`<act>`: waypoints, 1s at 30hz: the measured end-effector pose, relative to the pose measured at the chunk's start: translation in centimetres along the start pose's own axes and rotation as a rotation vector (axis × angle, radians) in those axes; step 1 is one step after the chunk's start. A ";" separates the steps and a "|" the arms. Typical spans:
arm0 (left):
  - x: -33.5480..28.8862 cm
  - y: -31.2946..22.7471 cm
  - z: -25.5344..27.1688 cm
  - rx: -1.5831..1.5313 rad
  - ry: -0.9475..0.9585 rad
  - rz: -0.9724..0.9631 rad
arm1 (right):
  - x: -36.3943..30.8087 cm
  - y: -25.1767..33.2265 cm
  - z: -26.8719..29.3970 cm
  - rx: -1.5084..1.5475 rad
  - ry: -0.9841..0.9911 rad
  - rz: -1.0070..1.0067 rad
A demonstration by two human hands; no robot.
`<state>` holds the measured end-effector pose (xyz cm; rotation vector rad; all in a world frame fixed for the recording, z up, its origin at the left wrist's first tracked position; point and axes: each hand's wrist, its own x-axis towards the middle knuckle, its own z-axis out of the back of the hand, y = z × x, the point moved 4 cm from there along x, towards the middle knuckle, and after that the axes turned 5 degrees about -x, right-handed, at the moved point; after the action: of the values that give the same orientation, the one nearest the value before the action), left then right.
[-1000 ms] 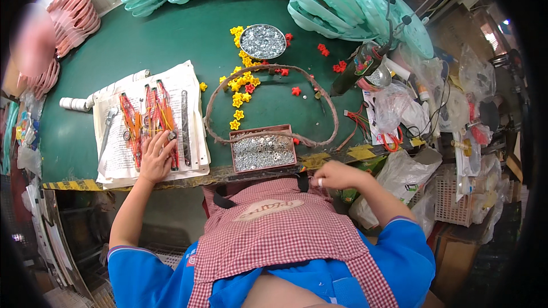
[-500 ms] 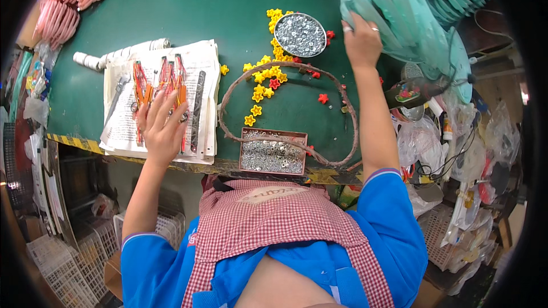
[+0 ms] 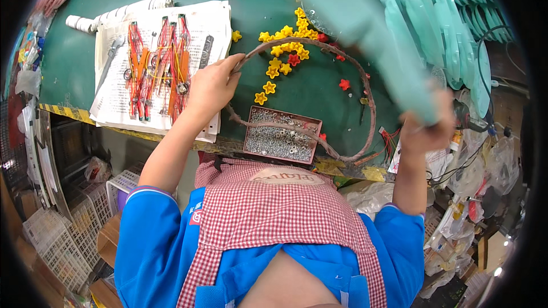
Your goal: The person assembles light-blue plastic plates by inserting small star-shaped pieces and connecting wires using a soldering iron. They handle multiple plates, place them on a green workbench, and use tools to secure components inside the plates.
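Note:
My right hand [image 3: 431, 122], smeared by motion, grips one end of a long turquoise plastic piece [image 3: 354, 28] slanting up and left across the bench. My left hand [image 3: 214, 88] has its thumb and fingers closed on the left side of a brown wrapped hoop [image 3: 372, 100]. The hoop lies on the green bench and crosses over a shallow box [image 3: 317, 131] of small metal parts. Yellow star-shaped pieces [image 3: 269, 87] and a few red stars [image 3: 344, 84] lie in and around the hoop. A dish of metal parts [image 3: 314, 20] is mostly hidden behind the turquoise piece.
Printed sheets [image 3: 105, 108] at left carry wired parts with orange pieces [image 3: 171, 88] and a grey tool [image 3: 108, 60]. A white wrapped roll [image 3: 134, 8] lies behind them. More turquoise pieces [image 3: 451, 28] are stacked at far right. Plastic bags [image 3: 502, 165] hang beside the bench.
My right hand has drawn a turquoise piece from the stack toward me. My left hand has moved right from the wired parts to the hoop. The view has shifted slightly.

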<state>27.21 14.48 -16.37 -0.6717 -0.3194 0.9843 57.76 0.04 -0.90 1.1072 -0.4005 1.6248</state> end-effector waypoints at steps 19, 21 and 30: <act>1.4 -0.8 3.6 -0.145 0.171 0.025 | -13.7 -0.5 2.2 0.142 0.729 0.031; 3.3 -1.2 4.3 -0.111 0.047 -0.098 | -10.9 -2.0 -0.4 -0.185 0.495 -0.145; 10.1 0.2 -2.0 0.725 0.155 -0.426 | -9.0 -14.6 -8.8 -0.061 0.298 -0.723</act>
<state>33.50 22.37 -18.43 -0.0074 0.0454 0.5682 66.65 6.59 -16.69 0.8098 0.1437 1.0909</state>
